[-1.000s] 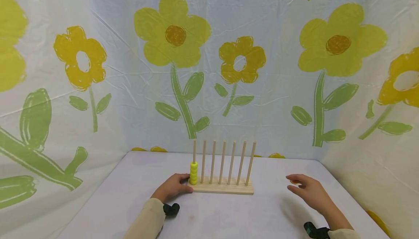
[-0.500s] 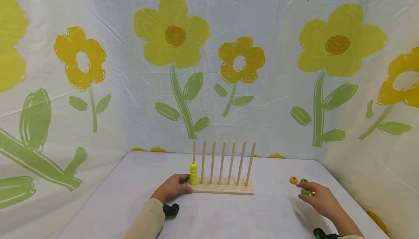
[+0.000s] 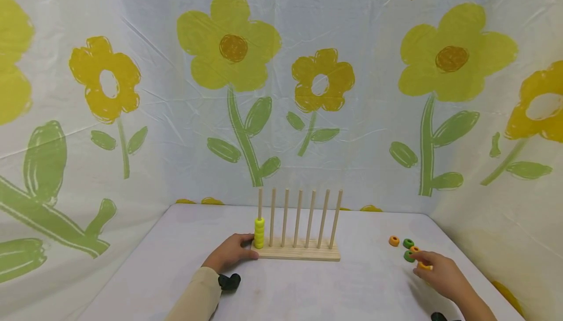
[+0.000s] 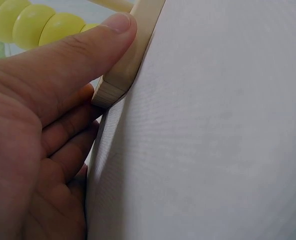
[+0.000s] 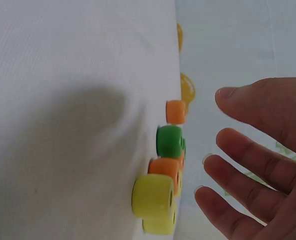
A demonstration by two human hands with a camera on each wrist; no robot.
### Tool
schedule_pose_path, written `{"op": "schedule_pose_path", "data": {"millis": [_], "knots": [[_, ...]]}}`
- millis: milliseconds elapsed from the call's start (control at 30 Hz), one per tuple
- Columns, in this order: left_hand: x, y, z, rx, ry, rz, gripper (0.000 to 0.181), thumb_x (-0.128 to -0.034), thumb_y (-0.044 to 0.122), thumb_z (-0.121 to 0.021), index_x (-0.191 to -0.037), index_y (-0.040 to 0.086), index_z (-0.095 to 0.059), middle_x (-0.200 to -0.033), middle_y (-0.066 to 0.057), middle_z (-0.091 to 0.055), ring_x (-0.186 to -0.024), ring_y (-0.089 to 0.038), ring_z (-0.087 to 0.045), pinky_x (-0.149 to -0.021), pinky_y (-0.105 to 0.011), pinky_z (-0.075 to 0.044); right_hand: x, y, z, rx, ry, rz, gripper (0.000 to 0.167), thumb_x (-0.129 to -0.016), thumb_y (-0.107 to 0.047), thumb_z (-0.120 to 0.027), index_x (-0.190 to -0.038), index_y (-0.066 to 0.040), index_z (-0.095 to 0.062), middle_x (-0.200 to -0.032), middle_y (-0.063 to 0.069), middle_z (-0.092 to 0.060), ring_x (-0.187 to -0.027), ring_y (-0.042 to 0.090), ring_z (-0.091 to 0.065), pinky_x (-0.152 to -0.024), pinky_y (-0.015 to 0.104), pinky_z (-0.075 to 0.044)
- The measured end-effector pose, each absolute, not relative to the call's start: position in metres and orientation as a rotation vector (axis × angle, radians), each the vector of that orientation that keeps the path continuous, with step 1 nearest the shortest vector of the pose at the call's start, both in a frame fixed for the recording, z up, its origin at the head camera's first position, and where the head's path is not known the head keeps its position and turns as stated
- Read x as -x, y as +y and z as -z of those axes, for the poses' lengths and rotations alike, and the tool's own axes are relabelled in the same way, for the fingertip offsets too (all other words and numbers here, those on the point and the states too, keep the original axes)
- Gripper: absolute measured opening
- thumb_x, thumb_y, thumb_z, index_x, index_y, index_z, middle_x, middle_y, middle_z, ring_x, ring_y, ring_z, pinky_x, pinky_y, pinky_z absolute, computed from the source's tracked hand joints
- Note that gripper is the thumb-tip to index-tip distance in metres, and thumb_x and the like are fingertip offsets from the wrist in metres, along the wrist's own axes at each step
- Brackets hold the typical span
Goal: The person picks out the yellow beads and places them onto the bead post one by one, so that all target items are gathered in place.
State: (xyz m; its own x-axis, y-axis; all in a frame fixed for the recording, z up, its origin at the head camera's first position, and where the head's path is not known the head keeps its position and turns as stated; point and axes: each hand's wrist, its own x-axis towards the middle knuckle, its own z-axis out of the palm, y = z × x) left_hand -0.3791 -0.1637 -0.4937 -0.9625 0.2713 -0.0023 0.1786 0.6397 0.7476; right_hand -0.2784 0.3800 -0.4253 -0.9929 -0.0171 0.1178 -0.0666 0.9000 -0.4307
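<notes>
A wooden peg rack point(image 3: 299, 253) stands on the table in the head view, its row of upright pegs rising from a flat base. Yellow beads point(image 3: 259, 233) are stacked on the leftmost peg. My left hand point(image 3: 230, 251) grips the left end of the base, thumb on the front edge as the left wrist view shows. On the right, my right hand point(image 3: 444, 274) hovers by loose beads, fingers apart and holding nothing. Among these are an orange bead point(image 3: 394, 241) and a green bead point(image 3: 408, 243). The right wrist view also shows a yellow bead point(image 5: 153, 196) among them.
The white table point(image 3: 308, 291) ends at a flower-printed curtain point(image 3: 369, 164), which also hangs along both sides. A dark wrist strap mount point(image 3: 229, 282) sits on the left wrist. Bare table lies between the rack and the loose beads.
My right hand has moved right and toward the table's near edge, uncovering the loose beads that it hid before. The left hand and the rack have stayed in place.
</notes>
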Motion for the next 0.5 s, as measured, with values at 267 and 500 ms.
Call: {"op": "schedule_pose_path", "data": {"millis": [267, 500], "knots": [[0.38, -0.164, 0.494, -0.404, 2.759, -1.214, 0.079, -0.0725, 0.049, -0.081, -0.139, 0.015, -0.055, -0.144, -0.012, -0.052, -0.138, -0.039, -0.04, -0.109, -0.062, -0.032, 0.278, 0.388, 0.428, 0.05, -3.039, -0.672, 0.037, -0.083, -0.019, -0.074, -0.113, 0.001, -0.068, -0.111, 0.025, -0.065, -0.099, 0.038, -0.061, -0.082, 0.054, -0.053], [0.377, -0.163, 0.492, -0.403, 2.74, -1.233, 0.079, -0.0725, 0.047, -0.081, -0.139, 0.013, -0.054, -0.145, -0.013, -0.051, -0.139, -0.04, -0.038, -0.111, -0.062, -0.03, 0.277, 0.393, 0.435, 0.08, -3.091, -0.639, 0.035, -0.081, -0.012, -0.072, -0.111, 0.005, -0.067, -0.111, 0.028, -0.064, -0.097, 0.036, -0.06, -0.082, 0.054, -0.052]]}}
